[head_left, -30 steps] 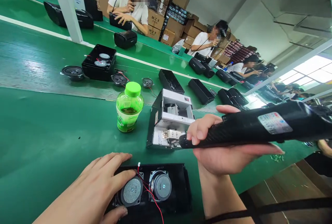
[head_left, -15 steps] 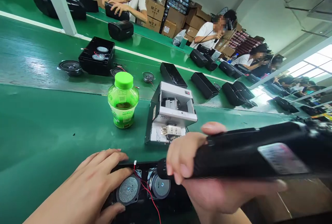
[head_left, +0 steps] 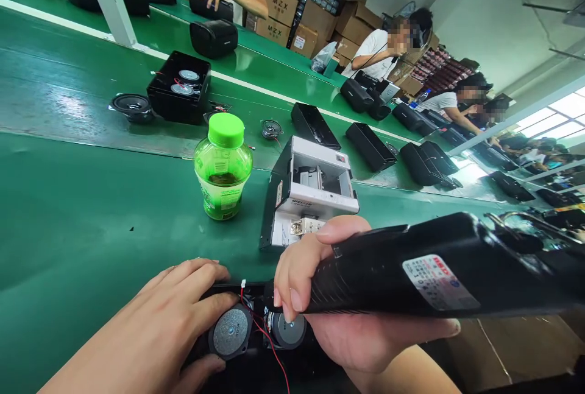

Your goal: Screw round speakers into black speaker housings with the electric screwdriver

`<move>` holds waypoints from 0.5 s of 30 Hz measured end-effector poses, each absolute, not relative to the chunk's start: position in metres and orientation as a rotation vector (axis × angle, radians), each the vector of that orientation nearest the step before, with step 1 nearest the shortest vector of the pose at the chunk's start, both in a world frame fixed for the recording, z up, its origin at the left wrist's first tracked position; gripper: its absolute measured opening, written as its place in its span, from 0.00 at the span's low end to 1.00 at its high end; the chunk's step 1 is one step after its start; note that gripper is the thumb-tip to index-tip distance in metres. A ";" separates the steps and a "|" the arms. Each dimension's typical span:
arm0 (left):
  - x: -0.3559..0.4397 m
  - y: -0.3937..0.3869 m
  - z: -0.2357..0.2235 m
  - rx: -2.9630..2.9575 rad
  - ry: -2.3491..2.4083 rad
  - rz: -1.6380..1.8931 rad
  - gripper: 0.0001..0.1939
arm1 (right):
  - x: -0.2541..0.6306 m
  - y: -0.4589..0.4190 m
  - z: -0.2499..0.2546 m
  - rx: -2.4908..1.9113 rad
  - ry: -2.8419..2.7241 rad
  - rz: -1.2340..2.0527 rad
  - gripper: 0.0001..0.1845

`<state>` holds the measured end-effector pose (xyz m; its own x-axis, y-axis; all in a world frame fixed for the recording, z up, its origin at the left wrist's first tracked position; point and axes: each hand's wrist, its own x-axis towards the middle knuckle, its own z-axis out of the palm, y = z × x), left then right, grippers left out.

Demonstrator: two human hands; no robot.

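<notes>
My left hand (head_left: 155, 315) grips a black speaker enclosure (head_left: 223, 289) on the near belt, its fingers over the left round speaker driver (head_left: 231, 332). Beside that driver sits a second speaker driver (head_left: 289, 330), partly hidden by my right hand (head_left: 315, 296). That hand is shut on a black electric screwdriver (head_left: 434, 275) with a printed label, its tip close to the second driver's upper left edge. Red and black wires (head_left: 262, 327) run between the drivers. Whether the tip touches anything is hidden.
A green-capped bottle (head_left: 223, 165) and an open white-lined speaker housing (head_left: 311, 190) stand just beyond my hands. Across the green belts lie black enclosures and loose drivers. Co-workers sit farther along, with cardboard boxes behind them.
My right hand has brought the screwdriver from the open white housing down over the second driver. The view has shifted slightly. My left hand stays on the enclosure.
</notes>
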<state>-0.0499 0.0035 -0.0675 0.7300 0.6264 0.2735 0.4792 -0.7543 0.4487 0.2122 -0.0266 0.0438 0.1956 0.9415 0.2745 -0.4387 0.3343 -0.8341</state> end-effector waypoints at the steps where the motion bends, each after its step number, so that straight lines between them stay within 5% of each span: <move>1: -0.049 0.003 -0.067 2.574 0.860 0.586 0.33 | 0.211 -0.026 0.043 -0.693 -0.912 1.073 0.38; 15: -0.038 0.006 -0.054 2.482 0.865 0.552 0.31 | 0.203 -0.016 0.014 -0.639 -1.038 0.985 0.39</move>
